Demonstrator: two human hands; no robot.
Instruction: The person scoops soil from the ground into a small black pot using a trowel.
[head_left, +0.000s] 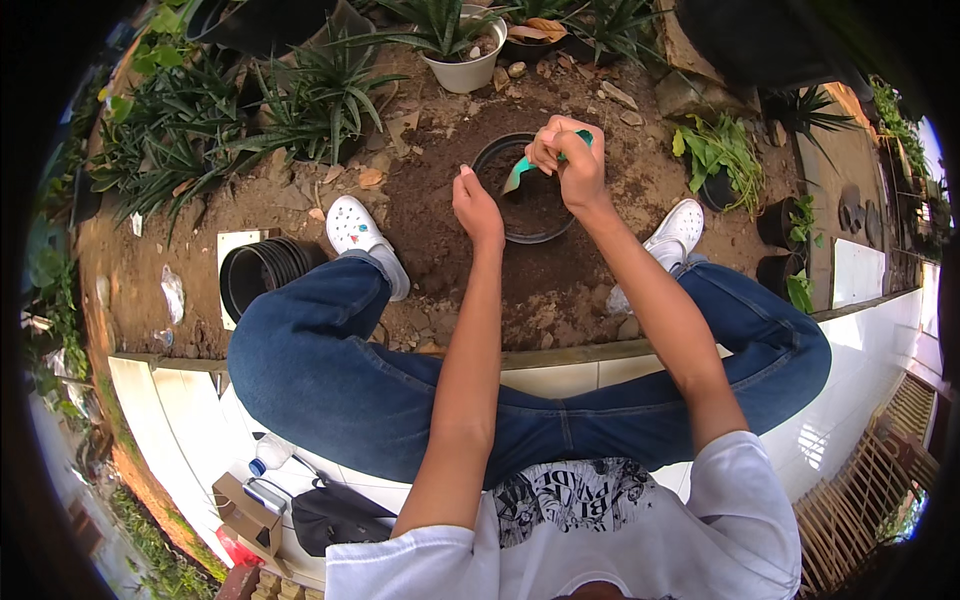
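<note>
A round black plastic pot (536, 238) with dark soil (534, 214) inside stands on the ground between my feet. My right hand (574, 161) is closed around the green handle of a small hand trowel (517, 175), over the pot's upper right side. The trowel's blade points down and left into the pot, its tip at the soil. At the pot's left rim is my left hand (478, 204), fingers raised and close together; whether it touches or grips the rim is hard to tell.
Nested black pots (259, 277) lie on their side by my left knee. A white pot (465, 73) with a spiky plant stands beyond. Leafy plants in black pots (780, 223) are at right. Stones (619, 95) dot the soil. Behind me are a plastic bottle (271, 453), cardboard box (249, 517) and black bag (341, 514).
</note>
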